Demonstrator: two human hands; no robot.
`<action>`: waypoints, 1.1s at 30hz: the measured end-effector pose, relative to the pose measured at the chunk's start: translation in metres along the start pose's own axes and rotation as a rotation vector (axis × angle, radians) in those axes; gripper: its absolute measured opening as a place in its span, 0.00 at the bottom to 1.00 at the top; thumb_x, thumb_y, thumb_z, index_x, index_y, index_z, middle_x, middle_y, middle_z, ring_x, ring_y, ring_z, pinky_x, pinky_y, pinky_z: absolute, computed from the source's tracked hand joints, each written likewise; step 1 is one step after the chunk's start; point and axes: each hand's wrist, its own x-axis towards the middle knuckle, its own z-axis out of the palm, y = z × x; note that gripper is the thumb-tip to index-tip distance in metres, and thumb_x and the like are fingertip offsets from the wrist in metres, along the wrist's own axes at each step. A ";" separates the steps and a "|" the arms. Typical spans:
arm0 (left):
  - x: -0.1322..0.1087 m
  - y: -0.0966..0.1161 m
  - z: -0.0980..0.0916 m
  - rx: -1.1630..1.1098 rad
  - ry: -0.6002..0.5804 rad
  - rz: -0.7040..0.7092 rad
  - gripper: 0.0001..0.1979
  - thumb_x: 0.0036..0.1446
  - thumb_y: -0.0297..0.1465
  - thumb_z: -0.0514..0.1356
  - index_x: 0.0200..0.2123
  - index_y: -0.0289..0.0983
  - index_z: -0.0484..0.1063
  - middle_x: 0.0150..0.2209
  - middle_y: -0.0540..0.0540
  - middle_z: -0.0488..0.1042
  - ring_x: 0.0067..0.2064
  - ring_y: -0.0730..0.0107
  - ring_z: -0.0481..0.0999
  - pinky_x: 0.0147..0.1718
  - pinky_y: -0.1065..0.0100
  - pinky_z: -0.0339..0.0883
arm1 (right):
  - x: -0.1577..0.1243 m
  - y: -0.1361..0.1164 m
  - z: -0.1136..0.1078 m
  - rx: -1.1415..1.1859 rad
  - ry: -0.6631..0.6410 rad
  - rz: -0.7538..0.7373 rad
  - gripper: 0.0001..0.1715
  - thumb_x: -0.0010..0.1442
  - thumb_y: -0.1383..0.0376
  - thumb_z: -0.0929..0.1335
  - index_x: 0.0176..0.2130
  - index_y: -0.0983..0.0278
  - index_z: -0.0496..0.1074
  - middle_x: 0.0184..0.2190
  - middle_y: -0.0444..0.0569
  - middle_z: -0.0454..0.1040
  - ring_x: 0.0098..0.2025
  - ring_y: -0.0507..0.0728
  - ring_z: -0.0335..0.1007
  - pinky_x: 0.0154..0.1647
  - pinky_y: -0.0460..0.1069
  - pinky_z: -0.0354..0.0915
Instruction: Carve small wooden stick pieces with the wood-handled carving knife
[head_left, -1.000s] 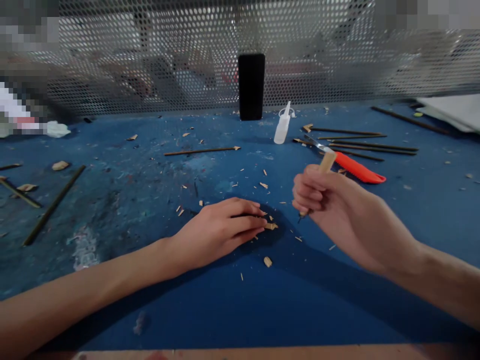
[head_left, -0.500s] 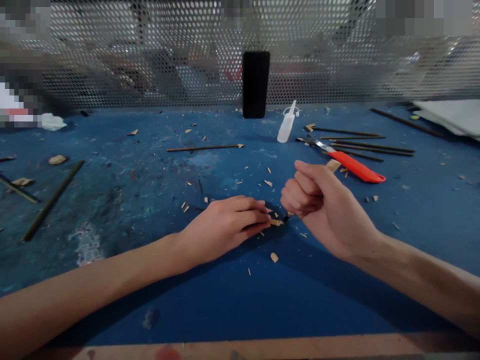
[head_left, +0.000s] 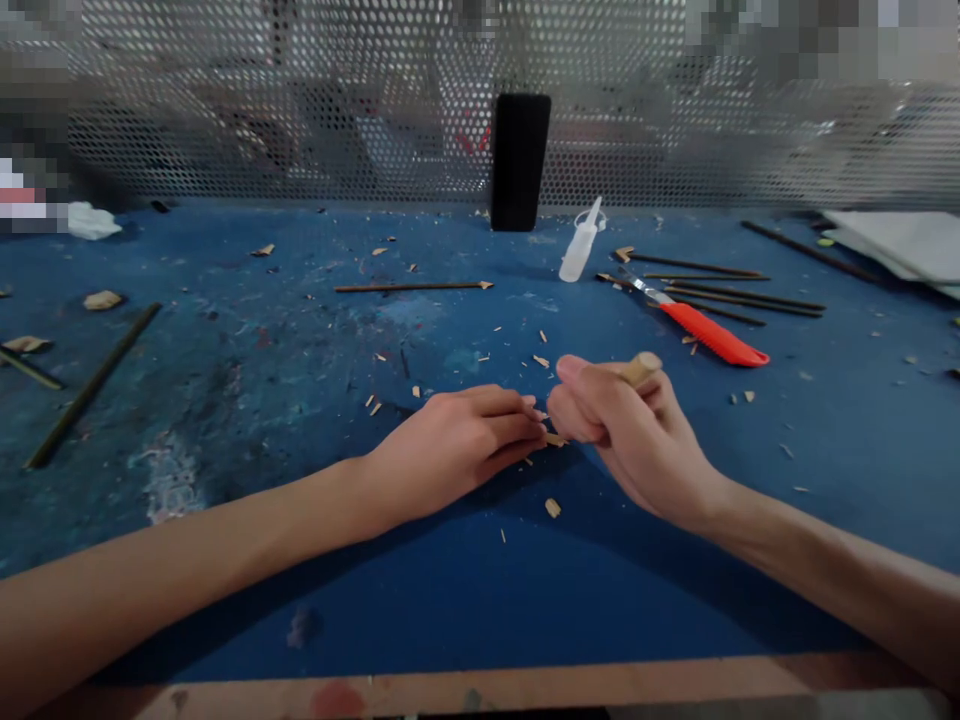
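My left hand (head_left: 465,445) rests low over the blue tabletop, its fingertips pressed together on a small piece of wood (head_left: 556,439). Only the pale end of that piece shows past the fingers. Close beside it, my right hand (head_left: 634,430) is closed in a fist around a wooden-handled carving tool (head_left: 643,368). The rounded butt of the handle sticks up behind the thumb; the blade is hidden by the hands. Pale wood shavings (head_left: 541,361) lie about the fingers, and a wood chip (head_left: 553,508) lies just in front of them.
A red-handled cutter (head_left: 712,335) lies at right beside several thin dark sticks (head_left: 742,294). Behind stand a white squeeze bottle (head_left: 578,254) and a black phone (head_left: 519,165) against a perforated metal screen (head_left: 337,130). One arrow-tipped stick (head_left: 412,287) lies mid-table; a thicker stick (head_left: 97,385) lies left.
My right hand has moved left and tilted towards the left fingertips. The tool's handle has swung back towards me, and its dark lower end is now hidden. My left hand stays nearly in place.
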 end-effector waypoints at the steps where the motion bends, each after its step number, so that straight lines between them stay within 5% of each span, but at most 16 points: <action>1: 0.000 0.000 0.000 -0.012 -0.010 -0.004 0.12 0.70 0.31 0.57 0.47 0.35 0.80 0.46 0.44 0.80 0.48 0.62 0.82 0.49 0.64 0.78 | 0.000 0.001 0.001 -0.015 -0.004 -0.001 0.34 0.71 0.60 0.65 0.20 0.61 0.45 0.18 0.38 0.43 0.23 0.50 0.39 0.27 0.53 0.43; 9: 0.005 0.001 -0.002 -0.053 -0.070 -0.021 0.10 0.70 0.30 0.57 0.45 0.36 0.79 0.46 0.45 0.79 0.48 0.64 0.79 0.50 0.65 0.74 | 0.008 0.003 0.000 0.083 -0.067 -0.008 0.34 0.71 0.62 0.65 0.17 0.62 0.50 0.15 0.37 0.46 0.20 0.48 0.40 0.25 0.52 0.44; 15: 0.009 -0.004 -0.004 -0.157 -0.006 -0.209 0.14 0.63 0.34 0.66 0.50 0.37 0.77 0.54 0.44 0.77 0.58 0.60 0.73 0.61 0.59 0.66 | 0.009 0.005 -0.004 0.181 -0.058 0.001 0.34 0.71 0.63 0.64 0.16 0.62 0.51 0.14 0.37 0.47 0.19 0.48 0.41 0.24 0.51 0.45; 22: 0.017 0.014 -0.007 -0.517 0.021 -0.542 0.20 0.55 0.27 0.71 0.52 0.41 0.75 0.46 0.49 0.81 0.45 0.66 0.81 0.49 0.62 0.76 | 0.006 0.006 -0.003 0.207 -0.024 0.024 0.34 0.71 0.62 0.64 0.16 0.62 0.50 0.14 0.37 0.46 0.19 0.48 0.41 0.25 0.51 0.43; 26: 0.016 0.023 -0.004 -0.736 0.063 -0.575 0.18 0.55 0.25 0.69 0.50 0.38 0.75 0.42 0.47 0.82 0.43 0.66 0.84 0.48 0.63 0.79 | 0.001 0.007 -0.001 0.230 -0.010 0.042 0.34 0.71 0.61 0.65 0.16 0.62 0.51 0.15 0.37 0.45 0.19 0.48 0.40 0.24 0.52 0.42; 33: 0.010 0.017 -0.001 -0.783 0.060 -0.585 0.13 0.57 0.28 0.69 0.46 0.37 0.77 0.41 0.47 0.84 0.42 0.66 0.85 0.47 0.65 0.80 | 0.000 -0.005 -0.008 0.324 0.027 0.107 0.33 0.70 0.62 0.65 0.19 0.61 0.45 0.16 0.37 0.41 0.20 0.49 0.37 0.25 0.52 0.41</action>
